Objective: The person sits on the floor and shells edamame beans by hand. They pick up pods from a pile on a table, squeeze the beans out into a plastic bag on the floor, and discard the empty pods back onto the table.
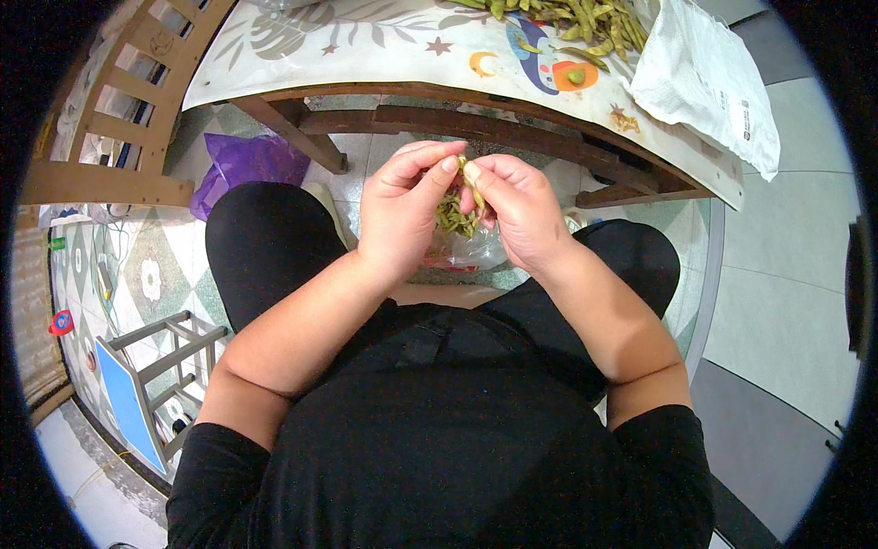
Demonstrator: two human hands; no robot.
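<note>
A green bean pod (478, 199) is pinched between my two hands, above the gap between my knees. My left hand (402, 197) grips its upper end with thumb and forefinger. The thumb and fingers of my right hand (523, 209) close on it from the other side, hiding part of it. Below them a clear plastic bag (491, 250) holds several greenish pods or husks (452, 220). On the table a heap of bean pods (585, 23) lies at the far edge, and a single green piece (576, 77) rests apart from it.
In front of my knees stands a wooden table (366, 59) with a printed white cover. A white bag (709, 87) hangs over its right end. A purple bag (251, 165) lies on the floor at left. Nearer, a blue-topped stool (128, 398) lies tipped over. Wooden slats (119, 188) rise far left.
</note>
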